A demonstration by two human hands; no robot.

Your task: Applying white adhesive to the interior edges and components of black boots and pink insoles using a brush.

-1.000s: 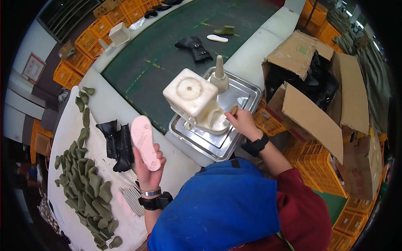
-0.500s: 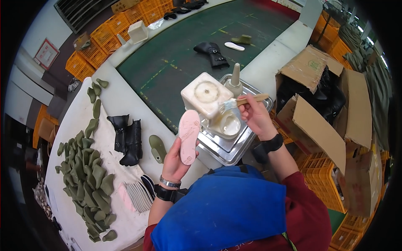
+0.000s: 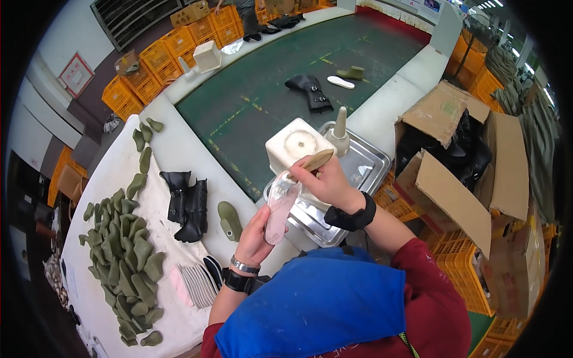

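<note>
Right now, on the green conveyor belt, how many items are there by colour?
Black boot: 1
White insole: 1
Olive green shoe last: 1
Total: 3

The right hand [image 3: 325,182] is covering the brush's [image 3: 315,161] bristle end and the upper part of the pink insole [image 3: 279,209]. The blue apron [image 3: 316,304] is hiding the bench's [image 3: 173,149] near edge.

A white worktable [image 3: 179,149] borders a green conveyor belt [image 3: 268,89] running toward one o'clock. Orange plastic crates [image 3: 149,65] line the wall at eleven; cardboard boxes [image 3: 453,179] stand at three.
</note>
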